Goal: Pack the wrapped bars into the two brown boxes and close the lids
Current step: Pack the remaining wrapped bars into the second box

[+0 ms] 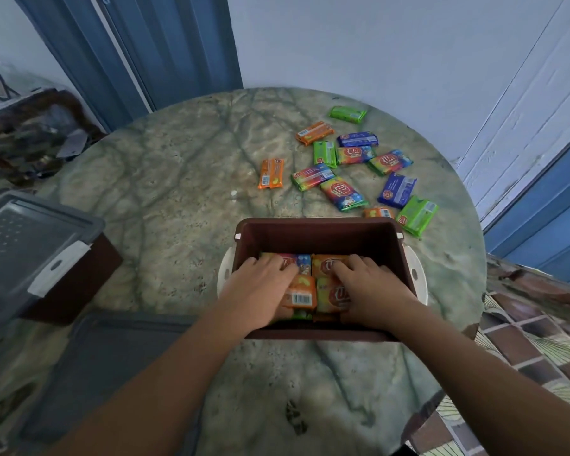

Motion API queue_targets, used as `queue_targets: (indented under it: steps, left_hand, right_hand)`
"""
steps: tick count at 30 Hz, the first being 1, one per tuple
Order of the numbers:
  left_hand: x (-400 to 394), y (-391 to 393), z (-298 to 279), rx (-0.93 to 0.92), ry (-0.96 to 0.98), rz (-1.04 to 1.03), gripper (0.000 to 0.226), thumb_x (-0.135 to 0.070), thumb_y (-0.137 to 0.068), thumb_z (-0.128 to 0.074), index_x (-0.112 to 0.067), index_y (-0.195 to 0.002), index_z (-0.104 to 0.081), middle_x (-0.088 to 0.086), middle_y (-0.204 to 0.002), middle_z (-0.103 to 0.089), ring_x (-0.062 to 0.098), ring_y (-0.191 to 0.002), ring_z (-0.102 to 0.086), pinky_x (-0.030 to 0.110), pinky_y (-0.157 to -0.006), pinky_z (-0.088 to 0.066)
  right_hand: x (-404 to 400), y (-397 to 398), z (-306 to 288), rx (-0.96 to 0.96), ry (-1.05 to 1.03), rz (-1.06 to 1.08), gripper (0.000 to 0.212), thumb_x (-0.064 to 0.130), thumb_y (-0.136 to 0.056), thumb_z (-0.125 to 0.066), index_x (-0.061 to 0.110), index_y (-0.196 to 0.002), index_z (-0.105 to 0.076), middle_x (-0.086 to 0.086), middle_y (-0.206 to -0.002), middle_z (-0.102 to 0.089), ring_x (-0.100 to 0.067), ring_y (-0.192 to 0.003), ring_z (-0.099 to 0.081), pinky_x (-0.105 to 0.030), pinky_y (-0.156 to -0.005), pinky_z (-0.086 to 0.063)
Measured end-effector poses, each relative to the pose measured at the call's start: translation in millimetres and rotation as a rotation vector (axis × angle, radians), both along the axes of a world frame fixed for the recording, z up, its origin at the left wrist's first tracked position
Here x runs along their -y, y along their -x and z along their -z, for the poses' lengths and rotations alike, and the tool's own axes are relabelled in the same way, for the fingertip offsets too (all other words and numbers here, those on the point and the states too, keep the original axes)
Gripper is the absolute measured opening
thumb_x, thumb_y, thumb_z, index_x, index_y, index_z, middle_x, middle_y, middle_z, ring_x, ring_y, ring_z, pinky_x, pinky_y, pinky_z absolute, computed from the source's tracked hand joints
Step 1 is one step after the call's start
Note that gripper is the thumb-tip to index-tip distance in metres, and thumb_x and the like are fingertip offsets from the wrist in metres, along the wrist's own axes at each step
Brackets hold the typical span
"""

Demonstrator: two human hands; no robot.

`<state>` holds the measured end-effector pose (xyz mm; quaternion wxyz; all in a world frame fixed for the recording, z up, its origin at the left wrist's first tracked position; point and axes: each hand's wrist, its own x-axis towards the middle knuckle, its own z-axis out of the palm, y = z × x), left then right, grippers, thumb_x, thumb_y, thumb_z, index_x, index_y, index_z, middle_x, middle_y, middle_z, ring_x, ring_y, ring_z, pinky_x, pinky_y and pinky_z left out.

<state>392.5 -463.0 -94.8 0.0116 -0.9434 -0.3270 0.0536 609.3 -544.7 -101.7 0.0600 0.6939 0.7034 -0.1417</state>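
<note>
Marble table (178,199); both hands' grips flat, hiding bars (329,291), perhaps pressing, in box (320,235).

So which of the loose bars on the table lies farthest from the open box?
The green bar at the far edge, beyond the orange bar; the other green ones lie nearer the box.

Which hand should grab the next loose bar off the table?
Probably right. The loose bars lie beyond the open brown box toward its right, nearer the right hand. The left hand would have to cross over. Both now press on packed bars.
</note>
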Motion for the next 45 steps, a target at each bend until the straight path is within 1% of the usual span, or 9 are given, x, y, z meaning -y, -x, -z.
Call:
queue_targets:
  steps: [11, 16, 21, 25, 28, 31, 35, 40, 45]
  left_hand:
    - [7, -4, -9, -0.011, 0.095, -0.036, 0.059, -0.049, -0.089, -0.071, -0.030, -0.138, -0.045, -0.004, -0.130, -0.053, 0.022, -0.114, -0.059, 0.037, -0.095, -0.045]
    - [2, -2, -3, 0.110, 0.108, -0.015, 0.017, -0.031, -0.094, -0.050, -0.029, -0.108, -0.059, -0.011, -0.096, -0.059, 0.016, -0.094, -0.062, 0.034, -0.082, -0.045]
    - [-2, 2, -5, 0.161, 0.216, -0.057, 0.038, -0.041, -0.108, -0.039, -0.032, -0.142, -0.054, -0.007, -0.128, -0.063, 0.017, -0.113, -0.062, 0.041, -0.088, -0.053]
    - [-5, 1, -5, -0.002, 0.277, -0.056, 0.042, -0.042, -0.110, -0.035, -0.043, -0.151, -0.043, -0.004, -0.142, -0.061, 0.025, -0.123, -0.061, 0.044, -0.094, -0.054]
    - [-7, 0, -2, -0.004, 0.254, -0.046, 0.043, -0.041, -0.110, -0.036, -0.044, -0.152, -0.042, -0.005, -0.142, -0.060, 0.025, -0.123, -0.060, 0.043, -0.094, -0.053]
    - [-5, -1, -1, 0.014, 0.191, -0.047, 0.043, -0.044, -0.110, -0.035, -0.041, -0.152, -0.043, -0.004, -0.130, -0.056, 0.024, -0.110, -0.061, 0.042, -0.089, -0.052]
    - [-2, -1, -4, 0.042, 0.180, -0.048, 0.053, -0.045, -0.100, -0.058, -0.033, -0.149, -0.043, -0.002, -0.137, -0.047, 0.021, -0.126, -0.048, 0.038, -0.101, -0.044]
    - [0, -2, -3, 0.017, 0.157, -0.018, 0.056, -0.039, -0.088, -0.076, -0.032, -0.137, -0.051, -0.007, -0.126, -0.054, 0.019, -0.115, -0.058, 0.036, -0.088, -0.047]
    - [0, -2, -4, -0.005, 0.137, 0.016, 0.057, -0.041, -0.088, -0.076, -0.032, -0.139, -0.054, -0.007, -0.124, -0.056, 0.021, -0.113, -0.060, 0.039, -0.092, -0.049]
  right_hand:
    - [-5, -1, 9, -0.044, 0.023, 0.015, 0.086, 0.057, -0.078, -0.075, 0.029, -0.147, -0.033, -0.005, -0.146, -0.038, -0.029, -0.135, -0.035, -0.047, -0.106, -0.042]
    - [-6, -2, 10, -0.042, 0.024, 0.022, 0.086, 0.053, -0.079, -0.076, 0.030, -0.149, -0.031, -0.005, -0.147, -0.037, -0.029, -0.136, -0.034, -0.047, -0.107, -0.041]
    - [-5, -2, 10, -0.042, 0.028, 0.034, 0.089, 0.055, -0.077, -0.077, 0.031, -0.149, -0.031, -0.004, -0.148, -0.037, -0.028, -0.137, -0.034, -0.048, -0.107, -0.041]
    - [-5, -1, 10, -0.040, 0.031, 0.042, 0.088, 0.055, -0.075, -0.078, 0.031, -0.147, -0.033, -0.003, -0.148, -0.037, -0.027, -0.136, -0.034, -0.047, -0.107, -0.042]
    - [-6, -1, 10, -0.041, 0.035, 0.049, 0.088, 0.053, -0.075, -0.079, 0.031, -0.146, -0.033, -0.003, -0.148, -0.037, -0.027, -0.137, -0.034, -0.047, -0.108, -0.041]
    - [-6, -1, 10, -0.048, 0.034, 0.049, 0.089, 0.052, -0.075, -0.080, 0.031, -0.148, -0.033, -0.003, -0.149, -0.036, -0.026, -0.138, -0.033, -0.047, -0.109, -0.040]
    - [-6, -1, 10, -0.048, 0.038, 0.041, 0.086, 0.050, -0.076, -0.080, 0.031, -0.146, -0.033, -0.002, -0.150, -0.036, -0.026, -0.138, -0.033, -0.046, -0.109, -0.040]
    - [-6, -1, 7, -0.056, 0.053, 0.007, 0.083, 0.050, -0.077, -0.079, 0.034, -0.146, -0.035, 0.000, -0.152, -0.036, -0.026, -0.140, -0.032, -0.046, -0.110, -0.038]
    - [-8, 1, 5, -0.036, 0.084, -0.005, 0.084, 0.050, -0.075, -0.080, 0.032, -0.146, -0.038, 0.001, -0.152, -0.037, -0.025, -0.141, -0.034, -0.045, -0.110, -0.034]
